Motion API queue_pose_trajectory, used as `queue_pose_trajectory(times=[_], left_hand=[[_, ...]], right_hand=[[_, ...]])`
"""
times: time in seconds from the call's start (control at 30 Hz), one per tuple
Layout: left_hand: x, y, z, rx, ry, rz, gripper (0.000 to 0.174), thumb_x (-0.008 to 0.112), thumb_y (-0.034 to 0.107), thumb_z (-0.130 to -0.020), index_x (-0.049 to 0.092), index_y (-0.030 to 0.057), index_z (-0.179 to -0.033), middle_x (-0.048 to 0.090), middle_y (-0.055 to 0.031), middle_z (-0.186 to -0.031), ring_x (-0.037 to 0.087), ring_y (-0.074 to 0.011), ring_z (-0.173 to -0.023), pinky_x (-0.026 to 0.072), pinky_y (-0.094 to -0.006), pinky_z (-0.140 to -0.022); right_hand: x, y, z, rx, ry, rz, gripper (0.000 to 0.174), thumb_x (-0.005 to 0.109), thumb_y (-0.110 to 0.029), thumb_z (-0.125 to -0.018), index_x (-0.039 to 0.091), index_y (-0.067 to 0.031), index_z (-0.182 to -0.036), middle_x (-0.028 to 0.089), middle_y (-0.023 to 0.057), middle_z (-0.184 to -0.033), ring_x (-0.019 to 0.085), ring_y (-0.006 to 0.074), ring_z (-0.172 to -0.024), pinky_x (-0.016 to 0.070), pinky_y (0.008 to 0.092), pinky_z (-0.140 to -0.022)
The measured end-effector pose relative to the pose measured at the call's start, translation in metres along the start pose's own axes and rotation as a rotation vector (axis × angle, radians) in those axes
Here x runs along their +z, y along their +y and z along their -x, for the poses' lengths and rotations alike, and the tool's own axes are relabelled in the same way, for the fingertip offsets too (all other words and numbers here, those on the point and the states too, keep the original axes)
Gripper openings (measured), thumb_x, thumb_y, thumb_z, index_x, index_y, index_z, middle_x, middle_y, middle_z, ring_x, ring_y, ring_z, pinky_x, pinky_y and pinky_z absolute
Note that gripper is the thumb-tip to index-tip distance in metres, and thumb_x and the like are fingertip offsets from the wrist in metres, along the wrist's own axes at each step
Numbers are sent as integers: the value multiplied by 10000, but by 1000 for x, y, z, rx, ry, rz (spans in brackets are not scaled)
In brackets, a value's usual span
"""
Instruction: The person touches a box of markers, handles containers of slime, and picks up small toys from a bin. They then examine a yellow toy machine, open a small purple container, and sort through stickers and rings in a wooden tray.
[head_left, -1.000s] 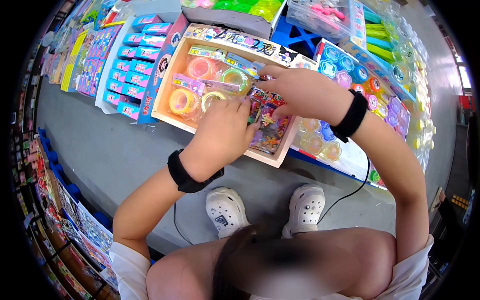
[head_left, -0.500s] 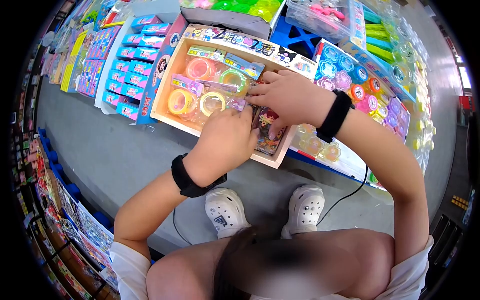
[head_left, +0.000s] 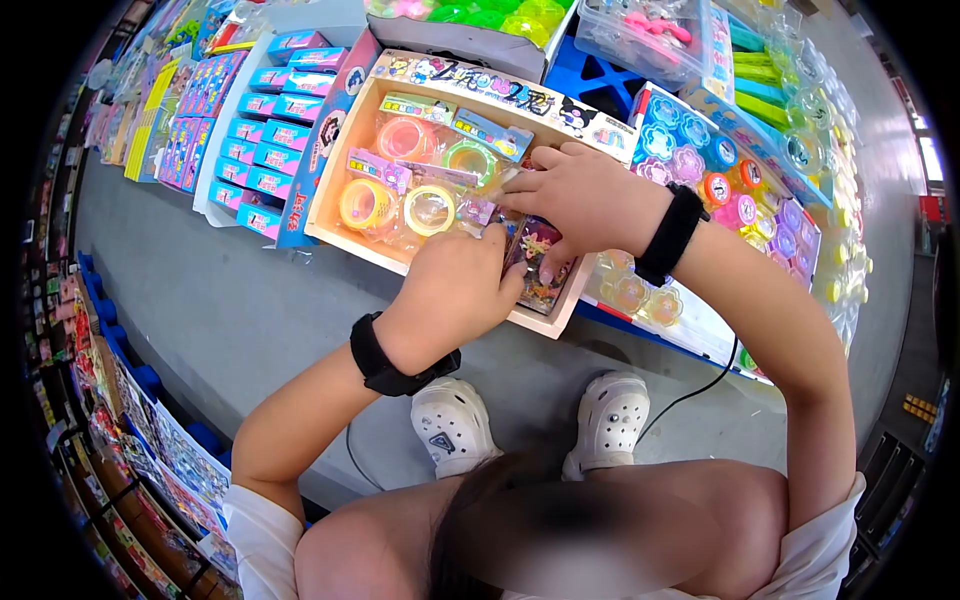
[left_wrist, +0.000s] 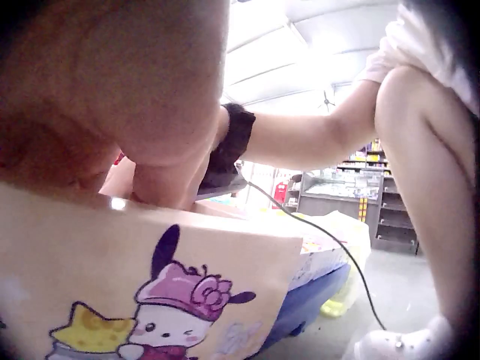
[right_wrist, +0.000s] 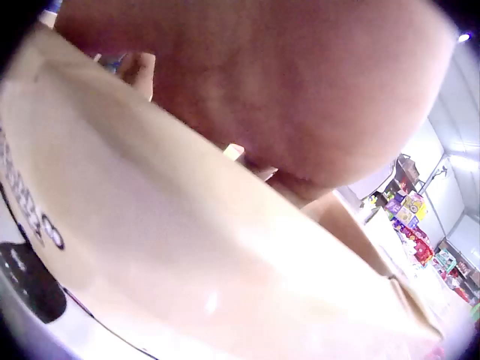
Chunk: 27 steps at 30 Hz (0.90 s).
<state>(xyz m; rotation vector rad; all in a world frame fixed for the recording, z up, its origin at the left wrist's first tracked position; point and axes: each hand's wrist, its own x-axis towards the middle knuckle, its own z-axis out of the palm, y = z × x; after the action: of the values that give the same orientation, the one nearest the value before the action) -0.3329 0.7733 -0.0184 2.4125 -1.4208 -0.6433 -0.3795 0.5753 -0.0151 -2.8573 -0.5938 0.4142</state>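
Observation:
Both hands reach into a shallow cardboard display box (head_left: 345, 130) with cartoon characters on its rim. My left hand (head_left: 445, 285) lies over the near wall, index finger and thumb apart beside dark, glossy printed packets (head_left: 543, 240); its other fingers are mostly hidden. From the far right side my right hand (head_left: 600, 205) rests over those packets, fingers extended leftward and thumb lower down. Left of the hands lie ring-shaped rolls in clear packs: pink (head_left: 402, 138), green (head_left: 468, 162), orange-yellow (head_left: 364, 203) and pale yellow (head_left: 430, 209). Box walls hide the fingertips in both wrist views.
At the left stands a tray of small blue-and-pink boxes (head_left: 275, 157). Flower-shaped containers (head_left: 660, 140) and round-lidded tubs (head_left: 715, 188) fill a display at the right. A clear bin (head_left: 640, 45) stands behind. White clogs (head_left: 450, 422) are on the floor, near a thin black cable (head_left: 690, 395).
My left hand has drawn slightly toward the near wall, uncovering the pale yellow roll. My right hand has shifted a little down and right, flattening over the dark packets.

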Motion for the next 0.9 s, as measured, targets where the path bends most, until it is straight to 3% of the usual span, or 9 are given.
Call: queue_pose_trajectory(times=[0.17, 0.27, 0.37, 0.47, 0.57, 0.67, 0.8, 0.9], left_hand=[[6, -4, 2, 78, 92, -48, 362, 626, 255, -854, 576, -63, -1020, 631, -239, -802, 618, -392, -785, 486, -476, -720], [10, -3, 4, 165, 186, -24, 365, 627, 260, -857, 574, -61, -1024, 628, -241, -818, 614, -395, -802, 483, -477, -726], [14, -6, 4, 156, 203, -35, 369, 629, 268, -858, 572, -58, -1022, 626, -241, -830, 609, -398, -806, 482, -476, -729], [1, -2, 2, 56, 23, -52, 386, 633, 271, -856, 565, -60, -1041, 628, -243, -848, 609, -396, -822, 479, -479, -724], [5, -9, 1, 105, 106, -13, 388, 636, 253, -855, 545, -63, -1061, 618, -253, -842, 601, -407, -817, 474, -486, -717], [10, -9, 0, 153, 181, 66, 370, 637, 227, -852, 525, -63, -1054, 612, -261, -843, 593, -418, -808, 467, -497, -711], [2, -3, 0, 65, 48, 65, 386, 641, 217, -847, 516, -77, -1063, 619, -264, -888, 595, -431, -847, 472, -500, -746], [9, -9, -4, 92, 94, 139, 387, 641, 214, -842, 513, -77, -1063, 616, -265, -882, 590, -436, -840, 470, -497, -749]], right_hand=[[-9, -2, -2, 40, -129, 13, 876, 817, -546, -559, 587, -121, -1289, 628, -9, -1212, 489, 228, -1163, 387, 356, -988], [2, 3, 0, -5, 8, 23, 854, 809, -555, -571, 598, -119, -1274, 630, -13, -1205, 489, 226, -1155, 386, 356, -986], [2, 3, 0, 12, -19, -10, 836, 802, -563, -579, 605, -125, -1263, 630, -13, -1213, 489, 226, -1150, 383, 359, -990], [-9, 3, -4, 0, -139, -24, 824, 802, -561, -580, 607, -135, -1259, 629, -15, -1218, 489, 225, -1152, 380, 360, -992], [-8, 6, -5, -23, -138, -34, 815, 800, -558, -583, 605, -144, -1257, 628, -12, -1210, 489, 227, -1153, 373, 360, -1000], [2, 8, -2, -69, 22, -45, 794, 799, -551, -590, 609, -139, -1242, 626, -5, -1195, 490, 228, -1152, 370, 357, -995], [-5, 3, -4, -39, -52, -9, 784, 796, -581, -569, 622, -124, -1182, 621, 12, -1130, 496, 220, -1127, 373, 354, -968], [1, 7, -4, -60, -1, 27, 790, 788, -603, -564, 625, -118, -1165, 614, 16, -1122, 496, 216, -1120, 370, 354, -972]])
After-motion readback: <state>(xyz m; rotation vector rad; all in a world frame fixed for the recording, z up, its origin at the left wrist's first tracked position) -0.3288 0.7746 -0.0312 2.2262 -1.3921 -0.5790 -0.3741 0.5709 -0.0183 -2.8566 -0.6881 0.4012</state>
